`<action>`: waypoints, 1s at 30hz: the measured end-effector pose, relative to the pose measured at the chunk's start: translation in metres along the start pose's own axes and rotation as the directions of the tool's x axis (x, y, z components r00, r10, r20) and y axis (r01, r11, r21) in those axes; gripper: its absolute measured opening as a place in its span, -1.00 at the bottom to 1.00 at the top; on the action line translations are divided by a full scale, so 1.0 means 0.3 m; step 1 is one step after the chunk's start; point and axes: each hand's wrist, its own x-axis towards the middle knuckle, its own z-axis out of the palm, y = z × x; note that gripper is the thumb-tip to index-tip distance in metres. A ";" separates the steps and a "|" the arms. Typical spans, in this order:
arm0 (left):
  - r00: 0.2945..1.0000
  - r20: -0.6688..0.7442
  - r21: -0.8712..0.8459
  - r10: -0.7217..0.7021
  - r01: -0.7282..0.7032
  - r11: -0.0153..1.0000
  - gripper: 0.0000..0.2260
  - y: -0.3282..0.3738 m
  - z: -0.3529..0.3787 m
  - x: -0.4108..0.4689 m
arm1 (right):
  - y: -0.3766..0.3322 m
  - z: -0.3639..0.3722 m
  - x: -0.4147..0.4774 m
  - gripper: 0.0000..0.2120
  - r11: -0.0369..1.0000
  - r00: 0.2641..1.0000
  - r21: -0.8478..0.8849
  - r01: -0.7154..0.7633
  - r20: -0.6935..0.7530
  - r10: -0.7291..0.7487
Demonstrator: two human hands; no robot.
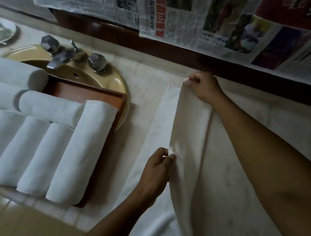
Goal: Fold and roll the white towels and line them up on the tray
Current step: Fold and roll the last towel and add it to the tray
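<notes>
Towel (pixel 190 135): lower right, spread on counter (pixel 146 76), 1 long edge lifted.
Left hand (pixel 159 169): fingers pinched on near edge.
Right hand (pixel 203 86): fingers clamped on far corner.
Tray (pixel 120 100): left, holding rolled towels (pixel 76 152).
Risk: uneven pull could skew the fold.

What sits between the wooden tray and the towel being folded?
Bare pale countertop, plus a sliver of the sink rim beside the tray; head view.
</notes>
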 end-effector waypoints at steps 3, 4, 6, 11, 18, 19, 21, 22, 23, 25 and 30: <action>0.997 -0.068 0.010 -0.046 0.047 0.999 -0.76 -0.018 -0.065 0.042 | -0.017 0.108 0.033 -0.80 0.997 0.999 -0.065 -0.034 0.033 0.036; 0.994 -0.089 0.028 -0.056 0.058 0.998 -0.76 -0.025 -0.084 0.057 | -0.018 0.140 0.040 -0.82 0.997 0.998 -0.064 -0.044 0.036 0.047; 0.989 -0.123 0.079 -0.083 0.093 0.993 -0.75 -0.050 -0.118 0.080 | -0.020 0.192 0.048 -0.86 0.996 0.996 -0.050 -0.081 0.021 0.082; 0.988 -0.098 0.029 -0.117 0.120 0.992 -0.74 -0.036 -0.178 0.085 | -0.004 0.257 0.050 -0.83 0.987 0.992 -0.106 -0.122 -0.052 0.117; 0.974 -0.201 -0.037 -0.108 0.102 0.994 -0.70 -0.066 -0.306 0.122 | 0.016 0.254 0.066 -0.80 0.991 0.993 -0.076 -0.111 -0.041 0.108; 0.967 -0.241 0.028 -0.087 0.096 0.995 -0.71 -0.084 -0.315 0.127 | 0.017 0.254 0.067 -0.79 0.991 0.994 -0.078 -0.109 -0.041 0.106; 0.961 -0.274 0.145 -0.044 0.086 0.986 -0.71 -0.102 -0.315 0.134 | 0.021 0.255 0.068 -0.76 0.991 0.994 -0.078 -0.107 -0.044 0.104; 0.957 -0.288 0.191 -0.031 0.089 0.978 -0.71 -0.108 -0.312 0.137 | 0.021 0.255 0.067 -0.75 0.991 0.993 -0.074 -0.107 -0.046 0.104; 0.953 -0.302 0.221 -0.027 0.097 0.970 -0.71 -0.113 -0.310 0.141 | 0.022 0.254 0.068 -0.75 0.992 0.993 -0.070 -0.107 -0.049 0.103; 0.944 -0.329 0.268 -0.032 0.125 0.955 -0.70 -0.109 -0.304 0.145 | 0.019 0.255 0.069 -0.75 0.992 0.993 -0.069 -0.107 -0.054 0.103; 0.935 -0.355 0.363 -0.009 0.147 0.920 -0.74 -0.096 -0.292 0.147 | 0.018 0.255 0.072 -0.72 0.991 0.994 -0.094 -0.092 -0.071 0.086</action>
